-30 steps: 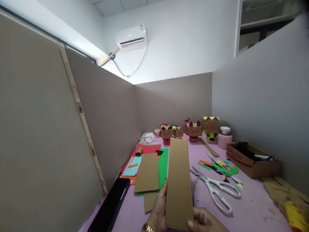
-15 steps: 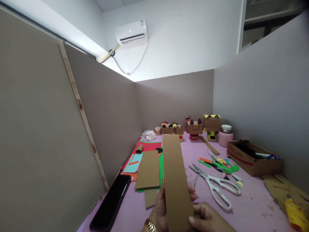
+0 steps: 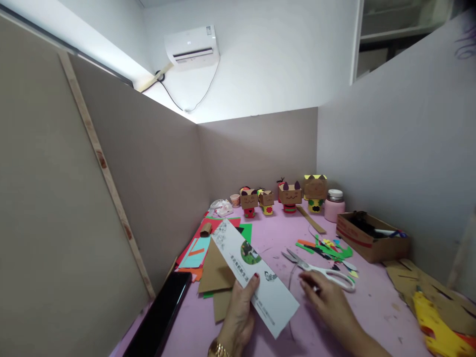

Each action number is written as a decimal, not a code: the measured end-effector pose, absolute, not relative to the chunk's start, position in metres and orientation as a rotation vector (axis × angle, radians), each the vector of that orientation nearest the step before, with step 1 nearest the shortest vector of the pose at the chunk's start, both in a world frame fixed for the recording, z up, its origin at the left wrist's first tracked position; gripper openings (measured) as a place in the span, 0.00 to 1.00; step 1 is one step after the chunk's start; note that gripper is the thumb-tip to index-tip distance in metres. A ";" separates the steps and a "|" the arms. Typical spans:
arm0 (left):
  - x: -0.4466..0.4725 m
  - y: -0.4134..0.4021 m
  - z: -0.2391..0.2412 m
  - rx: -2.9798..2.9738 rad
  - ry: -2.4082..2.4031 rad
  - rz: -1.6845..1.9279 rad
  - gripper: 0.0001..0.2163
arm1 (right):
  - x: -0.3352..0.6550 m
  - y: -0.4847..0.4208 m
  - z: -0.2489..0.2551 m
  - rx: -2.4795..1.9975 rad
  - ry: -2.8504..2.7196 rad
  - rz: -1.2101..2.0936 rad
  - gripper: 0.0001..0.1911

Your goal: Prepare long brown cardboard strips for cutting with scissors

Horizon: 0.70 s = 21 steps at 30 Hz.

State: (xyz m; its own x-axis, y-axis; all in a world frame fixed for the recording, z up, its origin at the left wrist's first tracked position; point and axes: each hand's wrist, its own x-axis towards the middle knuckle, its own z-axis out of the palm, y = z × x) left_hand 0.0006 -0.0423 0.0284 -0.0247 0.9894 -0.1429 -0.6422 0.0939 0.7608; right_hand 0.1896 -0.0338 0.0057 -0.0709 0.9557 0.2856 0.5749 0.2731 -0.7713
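Pinching the strip (image 3: 256, 277) in our left hand (image 3: 238, 317), printed side up above the table, we reach our open, empty right hand (image 3: 327, 300) toward the scissors (image 3: 322, 271) at two o'clock; we should keep the strip level.

Bright overhead glow, edges warped, hands blurred.

The right hand (image 3: 327, 302) is smeared by motion, so whether its fingers (image 3: 310, 287) touch the scissors (image 3: 322, 271) just beyond them cannot be told; the print on the card strip (image 3: 255, 275) is too small to read; the left hand (image 3: 238, 317) hides the strip's edge under its fingers (image 3: 250, 286); both wrists are cut off by the bottom edge.
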 end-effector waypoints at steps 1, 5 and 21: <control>0.000 -0.042 0.030 0.588 0.812 1.443 0.14 | 0.200 -0.028 0.006 -1.461 -1.760 0.501 0.20; -0.002 -0.042 0.034 0.635 0.889 1.518 0.17 | 0.227 -0.013 -0.003 -1.649 -1.868 0.287 0.18; -0.010 -0.029 0.023 0.646 1.084 1.567 0.17 | 0.239 -0.008 -0.010 -1.679 -1.832 0.306 0.14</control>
State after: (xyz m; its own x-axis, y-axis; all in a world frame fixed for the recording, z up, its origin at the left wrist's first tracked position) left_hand -0.0100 -0.0291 0.0225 -0.2799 0.9511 -0.1307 -0.4576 -0.0125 0.8891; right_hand 0.2392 -0.0084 -0.0098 0.0073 0.9576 0.2879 0.8123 0.1622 -0.5603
